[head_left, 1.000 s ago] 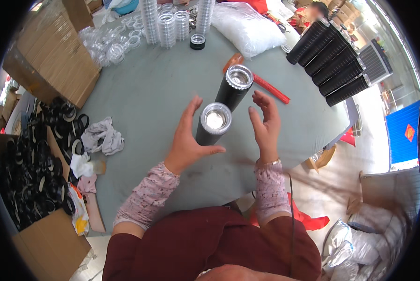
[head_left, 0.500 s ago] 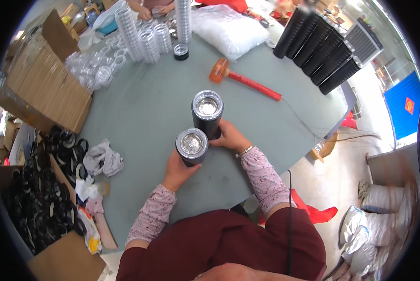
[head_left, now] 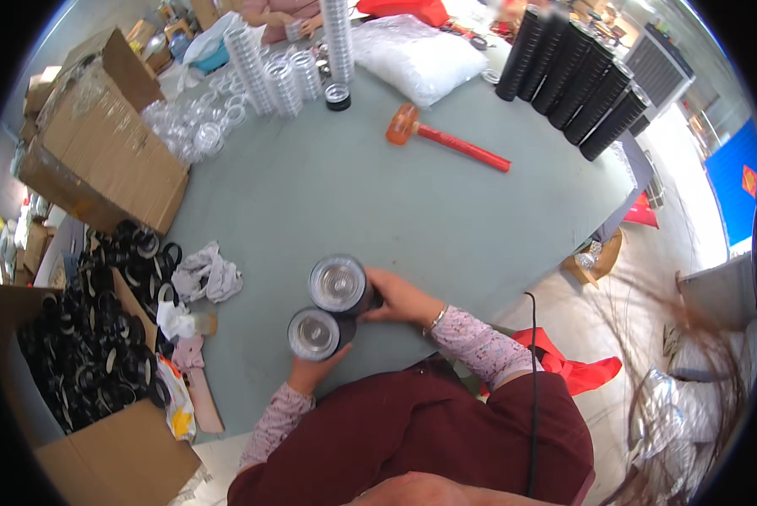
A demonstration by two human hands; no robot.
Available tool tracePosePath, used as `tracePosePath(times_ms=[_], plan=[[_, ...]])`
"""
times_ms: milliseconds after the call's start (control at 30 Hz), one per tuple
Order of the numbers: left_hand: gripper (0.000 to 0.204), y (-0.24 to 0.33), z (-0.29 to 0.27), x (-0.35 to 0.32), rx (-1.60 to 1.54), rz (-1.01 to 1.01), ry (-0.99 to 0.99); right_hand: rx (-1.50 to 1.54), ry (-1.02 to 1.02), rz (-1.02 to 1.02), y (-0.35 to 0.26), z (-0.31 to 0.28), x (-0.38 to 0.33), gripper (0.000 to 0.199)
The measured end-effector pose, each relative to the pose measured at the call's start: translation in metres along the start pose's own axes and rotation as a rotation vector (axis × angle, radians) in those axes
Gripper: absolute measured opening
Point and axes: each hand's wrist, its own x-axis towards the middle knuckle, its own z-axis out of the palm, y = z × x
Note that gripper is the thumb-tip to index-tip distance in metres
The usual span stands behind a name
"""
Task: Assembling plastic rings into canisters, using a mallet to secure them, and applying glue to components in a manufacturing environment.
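"One black tumbler (head_left: 339,284) beside a nearer tumbler (head_left: 314,334), by the worktop's (head_left: 378,211) near edge: why?"

"For steadiness, I judge remotely: right hand (head_left: 395,297) half-closed round the first, left hand (head_left: 312,369) curled round the nearer."

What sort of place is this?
Likely a small workshop or factory floor: a mallet on the table, tall stacks of clear plastic pieces, and a carton full of black parts.
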Motion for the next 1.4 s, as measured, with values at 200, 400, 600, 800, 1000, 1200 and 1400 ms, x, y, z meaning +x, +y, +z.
tracePosePath(times_ms=[200, 400, 600, 800, 1000, 1200, 1400], plan=[[0.078, -0.031, -0.005, -0.016, -0.04, -0.056, -0.05, 0.038, -0.115, 0.146, 0.003, -0.099, 0.042, 0.078], [0.068, -0.035, -0.003, -0.007, 0.04, -0.005, -0.207, -1.036, 0.811, 0.123, 0.1, -0.201, 0.092, 0.054], [0.128, 0.007, -0.031, 0.008, -0.199, -0.08, -0.189, -1.022, 0.563, 0.42, 0.104, -0.218, 0.089, 0.044], [0.133, 0.083, -0.039, 0.043, -0.611, 0.308, 0.136, -0.223, 0.61, 0.264, 0.017, -0.211, 0.024, 0.037], [0.074, 0.075, -0.03, 0.043, -0.643, 0.262, 0.149, 0.163, 0.474, 0.088, -0.172, -0.174, -0.04, 0.034], [0.074, 0.072, -0.028, 0.038, -0.57, 0.258, 0.188, 0.024, 0.162, 0.187, -0.215, -0.123, -0.074, 0.033], [0.072, 0.081, -0.033, 0.033, -0.649, 0.194, 0.082, -0.148, -0.043, 0.2, -0.24, -0.097, -0.068, 0.034]])
